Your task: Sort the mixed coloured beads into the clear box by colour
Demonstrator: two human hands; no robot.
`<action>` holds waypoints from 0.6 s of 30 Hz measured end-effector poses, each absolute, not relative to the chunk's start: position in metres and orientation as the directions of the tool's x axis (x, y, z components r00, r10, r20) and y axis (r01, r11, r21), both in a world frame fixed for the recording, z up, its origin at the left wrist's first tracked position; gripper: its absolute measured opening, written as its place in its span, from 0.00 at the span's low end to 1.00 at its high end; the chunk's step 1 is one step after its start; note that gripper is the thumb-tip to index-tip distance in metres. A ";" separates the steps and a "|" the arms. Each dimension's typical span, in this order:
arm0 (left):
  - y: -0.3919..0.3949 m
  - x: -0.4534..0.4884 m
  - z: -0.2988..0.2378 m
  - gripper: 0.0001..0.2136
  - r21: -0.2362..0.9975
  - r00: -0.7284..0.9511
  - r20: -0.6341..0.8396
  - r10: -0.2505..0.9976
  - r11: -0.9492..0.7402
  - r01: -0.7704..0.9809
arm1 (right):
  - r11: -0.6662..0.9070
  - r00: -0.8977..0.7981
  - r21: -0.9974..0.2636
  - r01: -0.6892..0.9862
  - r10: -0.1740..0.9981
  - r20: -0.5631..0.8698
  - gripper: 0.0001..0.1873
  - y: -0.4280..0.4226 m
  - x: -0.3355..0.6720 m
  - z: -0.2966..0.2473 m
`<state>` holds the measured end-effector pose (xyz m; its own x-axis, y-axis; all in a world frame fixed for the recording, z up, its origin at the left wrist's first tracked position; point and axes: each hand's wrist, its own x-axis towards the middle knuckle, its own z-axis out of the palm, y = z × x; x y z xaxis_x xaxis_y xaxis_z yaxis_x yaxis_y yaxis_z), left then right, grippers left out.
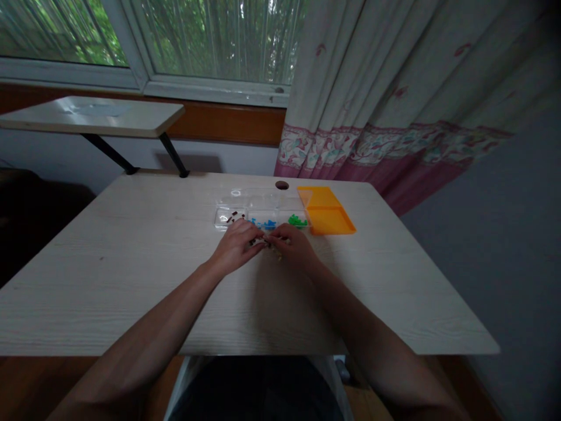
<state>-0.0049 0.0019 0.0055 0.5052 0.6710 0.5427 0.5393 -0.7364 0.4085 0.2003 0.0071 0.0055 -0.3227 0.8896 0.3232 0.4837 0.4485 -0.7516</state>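
Note:
My left hand point(236, 244) and my right hand point(293, 242) rest together on the pale wooden table point(131, 275), fingertips meeting over a few tiny dark and light pieces point(266, 240). Both hands have their fingers curled in a pinch; what each one grips is too small to make out. Just beyond them stands a clear compartment box point(263, 206). It holds brown pieces point(231, 217) on the left, blue pieces point(265, 223) in the middle and green pieces point(297, 221) on the right.
The box's orange lid point(326, 211) lies open to the right of it. A round cable hole point(281, 185) is near the table's far edge. A second small table point(92, 116) stands by the window at the back left. A patterned curtain point(394, 105) hangs at right.

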 end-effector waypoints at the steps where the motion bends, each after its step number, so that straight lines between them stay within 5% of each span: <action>1: 0.002 -0.005 0.006 0.07 0.408 0.504 0.547 0.669 -0.738 0.537 | 0.451 -0.329 -0.752 0.480 0.888 0.322 0.19 0.007 0.200 0.006; 18: 0.002 -0.006 0.004 0.07 0.405 0.494 0.588 0.641 -0.762 0.506 | 0.508 -0.337 -0.688 0.518 0.861 0.381 0.18 0.007 0.203 0.005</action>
